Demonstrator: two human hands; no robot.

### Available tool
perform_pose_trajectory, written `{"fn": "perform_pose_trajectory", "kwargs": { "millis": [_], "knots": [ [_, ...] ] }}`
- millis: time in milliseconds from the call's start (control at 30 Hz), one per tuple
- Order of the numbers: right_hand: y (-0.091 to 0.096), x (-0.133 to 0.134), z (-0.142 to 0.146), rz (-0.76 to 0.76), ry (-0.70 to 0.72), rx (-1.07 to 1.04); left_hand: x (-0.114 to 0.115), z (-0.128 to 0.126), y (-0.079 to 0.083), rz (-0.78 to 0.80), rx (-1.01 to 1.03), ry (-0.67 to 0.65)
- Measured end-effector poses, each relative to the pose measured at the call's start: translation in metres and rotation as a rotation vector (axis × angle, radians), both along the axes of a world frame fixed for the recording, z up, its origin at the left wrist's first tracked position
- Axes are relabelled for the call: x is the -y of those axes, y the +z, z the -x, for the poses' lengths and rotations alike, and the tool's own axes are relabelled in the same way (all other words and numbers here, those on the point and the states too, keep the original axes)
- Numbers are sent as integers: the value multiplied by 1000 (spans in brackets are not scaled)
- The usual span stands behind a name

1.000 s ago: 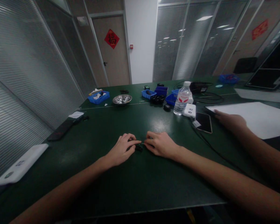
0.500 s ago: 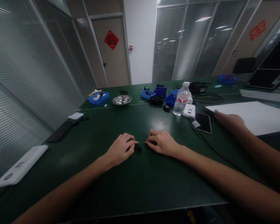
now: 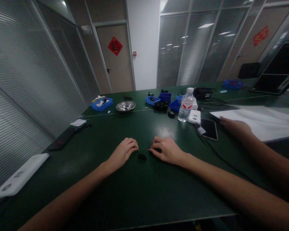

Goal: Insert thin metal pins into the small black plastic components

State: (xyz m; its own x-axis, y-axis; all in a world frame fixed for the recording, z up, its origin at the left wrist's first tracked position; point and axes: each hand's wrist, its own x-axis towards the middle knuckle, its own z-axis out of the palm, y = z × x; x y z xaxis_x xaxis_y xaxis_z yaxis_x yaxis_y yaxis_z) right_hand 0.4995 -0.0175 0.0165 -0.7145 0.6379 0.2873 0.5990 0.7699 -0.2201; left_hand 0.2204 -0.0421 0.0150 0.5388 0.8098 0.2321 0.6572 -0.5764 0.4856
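Over the green table (image 3: 93,195), my left hand (image 3: 123,152) is closed, thumb and forefinger pinched together. A tiny sliver may show at its fingertips, too small to name. My right hand (image 3: 168,150) curls around a thin tool, and its slim pale tip (image 3: 148,149) points left toward my left fingertips. Most of that tool is hidden under the fingers. Between my hands, slightly nearer to me, lies a small black oblong part (image 3: 142,157), touched by neither hand.
A water bottle (image 3: 186,106), a white power bank (image 3: 194,116) and a phone (image 3: 209,129) stand to the right. Beyond them a co-worker's hand (image 3: 236,126) rests by white paper (image 3: 260,123). Farther back are a metal bowl (image 3: 125,106) and blue trays (image 3: 101,104).
My left hand has drawn left, away from the small black part and the right hand's tool tip. The co-worker's paper has shifted and now looks rumpled. The view has tilted up slightly.
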Motion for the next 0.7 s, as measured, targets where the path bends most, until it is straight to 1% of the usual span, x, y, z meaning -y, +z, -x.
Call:
{"fn": "perform_pose_trajectory", "kwargs": {
  "millis": [100, 200, 267, 367, 500, 600, 700],
  "knots": [
    [0, 0, 1, 8, -6, 3, -1, -1, 0, -7, 15, 14],
    [1, 0, 0, 17, 2, 0, 1, 0, -1, -3, 60, 87],
    [1, 0, 0, 20, 7, -7, 5, -1, -2, 5, 53, 112],
    [1, 0, 0, 25, 9, -11, 13, -4, -1, 12, -57, 70],
    [2, 1, 0, 28, 8, -12, 19, -10, 3, -20, -191, 31],
    [3, 0, 0, 37, 12, -12, 20, -10, 2, -41, -210, 17],
    [4, 0, 0, 46, 15, -16, 19, -7, -1, -35, -164, -9]
  ]
}}
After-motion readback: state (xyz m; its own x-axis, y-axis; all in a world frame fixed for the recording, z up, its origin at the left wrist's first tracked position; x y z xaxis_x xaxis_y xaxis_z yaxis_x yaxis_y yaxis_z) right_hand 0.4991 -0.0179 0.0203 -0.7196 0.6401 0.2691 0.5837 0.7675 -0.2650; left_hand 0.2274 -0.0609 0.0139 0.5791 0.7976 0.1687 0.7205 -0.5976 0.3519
